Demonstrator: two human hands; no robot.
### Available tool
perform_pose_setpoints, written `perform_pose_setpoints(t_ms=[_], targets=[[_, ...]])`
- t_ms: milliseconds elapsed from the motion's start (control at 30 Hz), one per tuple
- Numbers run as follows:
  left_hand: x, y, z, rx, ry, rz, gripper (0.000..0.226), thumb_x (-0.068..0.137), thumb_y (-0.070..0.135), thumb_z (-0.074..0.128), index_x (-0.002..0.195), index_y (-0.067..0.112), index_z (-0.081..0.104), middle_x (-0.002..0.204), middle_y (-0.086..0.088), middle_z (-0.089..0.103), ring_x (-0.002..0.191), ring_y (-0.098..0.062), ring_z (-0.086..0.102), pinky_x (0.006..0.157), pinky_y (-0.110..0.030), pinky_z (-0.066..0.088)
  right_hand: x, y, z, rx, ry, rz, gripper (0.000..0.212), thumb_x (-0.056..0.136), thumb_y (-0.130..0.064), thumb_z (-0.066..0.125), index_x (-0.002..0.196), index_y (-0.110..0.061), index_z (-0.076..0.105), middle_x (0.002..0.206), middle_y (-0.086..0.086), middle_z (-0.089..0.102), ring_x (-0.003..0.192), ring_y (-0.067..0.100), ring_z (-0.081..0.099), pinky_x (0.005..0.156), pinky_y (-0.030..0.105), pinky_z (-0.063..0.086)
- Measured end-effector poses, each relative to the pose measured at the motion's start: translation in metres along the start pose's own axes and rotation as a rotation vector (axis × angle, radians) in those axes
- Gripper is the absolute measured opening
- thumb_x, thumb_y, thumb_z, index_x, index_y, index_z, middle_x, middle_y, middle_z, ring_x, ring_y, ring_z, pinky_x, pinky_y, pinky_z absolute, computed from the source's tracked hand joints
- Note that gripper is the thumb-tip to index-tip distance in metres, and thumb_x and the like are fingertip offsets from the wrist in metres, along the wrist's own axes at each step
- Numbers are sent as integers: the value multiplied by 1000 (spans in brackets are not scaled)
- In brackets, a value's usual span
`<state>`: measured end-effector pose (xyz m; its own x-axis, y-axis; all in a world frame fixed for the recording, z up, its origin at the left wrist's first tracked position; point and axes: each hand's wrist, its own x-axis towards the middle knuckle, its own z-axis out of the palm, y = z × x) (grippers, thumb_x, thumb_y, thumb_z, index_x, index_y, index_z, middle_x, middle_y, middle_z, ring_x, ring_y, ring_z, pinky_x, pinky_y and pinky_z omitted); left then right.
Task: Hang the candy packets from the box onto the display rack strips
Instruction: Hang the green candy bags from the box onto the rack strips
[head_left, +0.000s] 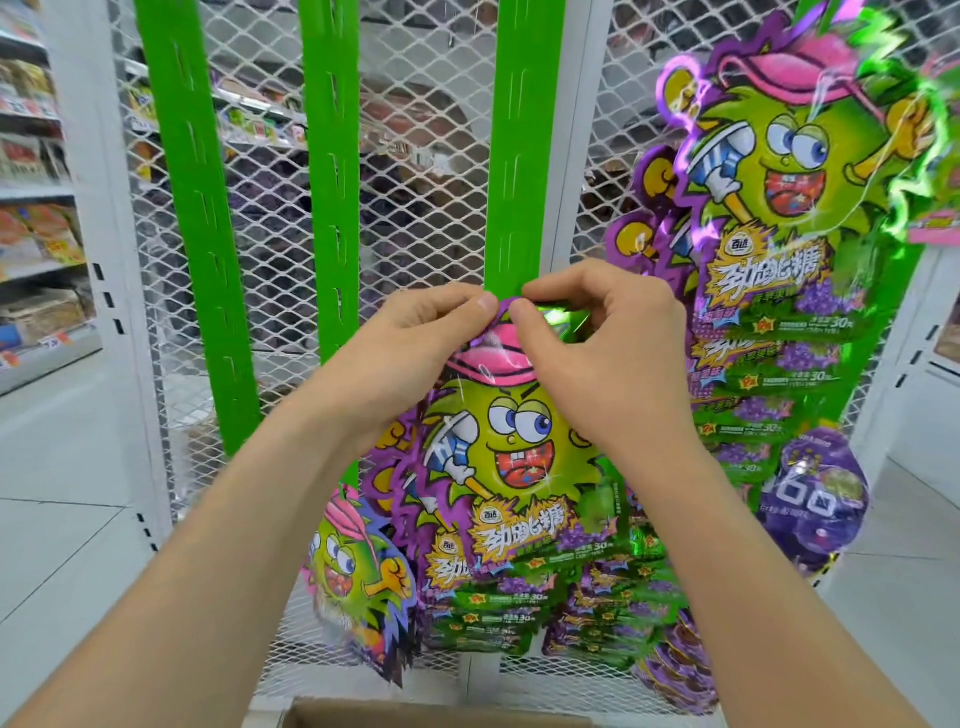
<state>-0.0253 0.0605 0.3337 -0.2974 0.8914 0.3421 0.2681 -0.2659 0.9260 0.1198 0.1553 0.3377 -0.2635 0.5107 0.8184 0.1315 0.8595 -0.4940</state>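
Observation:
A candy packet with a green cartoon face and pink cap hangs in front of me. My left hand and my right hand both pinch its top edge, right against the lower part of the third green strip. Below it, several like packets hang stacked on that strip. Two more green strips, the left one and the middle one, hang bare at this height. The rim of the cardboard box shows at the bottom edge.
The strips hang on a white wire-mesh rack. At right another column of the same packets fills a strip, with purple grape packets below. Store shelves stand at far left over a white tiled floor.

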Motion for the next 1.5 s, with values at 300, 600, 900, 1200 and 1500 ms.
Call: perform_pose_setpoints(t_ms=[300, 600, 900, 1200, 1500], targets=[[2, 6, -2, 129, 74, -41, 29, 101, 49, 60, 97, 28, 80, 103, 16, 80, 95, 1, 73, 96, -23, 53, -5, 2, -2, 91, 35, -89, 14, 89, -21, 78, 103, -20, 78, 91, -13, 75, 85, 6, 72, 79, 40, 59], [-2, -7, -25, 283, 69, -54, 38, 105, 55, 48, 91, 43, 81, 92, 32, 75, 89, 16, 66, 85, -23, 45, 11, -4, -4, 54, 97, -42, 9, 89, -27, 78, 98, -26, 80, 85, -19, 75, 77, 2, 70, 78, 29, 58], [4, 3, 1, -5, 138, -106, 25, 99, 52, 65, 111, 34, 76, 121, 17, 73, 123, -6, 66, 116, -42, 47, 4, 1, 1, 45, 42, 4, 7, 86, -26, 80, 93, -26, 78, 82, -18, 74, 75, 3, 69, 75, 30, 58], [0, -11, 1, 507, 275, 242, 9, 100, 20, 69, 105, 24, 75, 92, 8, 79, 88, -2, 72, 89, -38, 59, -19, 29, 8, -61, -16, -194, 23, 89, -15, 79, 112, -15, 74, 105, -4, 70, 97, 10, 67, 87, 33, 55], [-55, -72, 13, 1167, 405, 591, 18, 89, 21, 71, 107, 19, 70, 110, -4, 63, 106, -34, 56, 87, -52, 47, -104, 16, 14, -69, -475, -108, 11, 78, -11, 63, 80, -19, 70, 69, -10, 61, 64, 10, 56, 65, 29, 49]])
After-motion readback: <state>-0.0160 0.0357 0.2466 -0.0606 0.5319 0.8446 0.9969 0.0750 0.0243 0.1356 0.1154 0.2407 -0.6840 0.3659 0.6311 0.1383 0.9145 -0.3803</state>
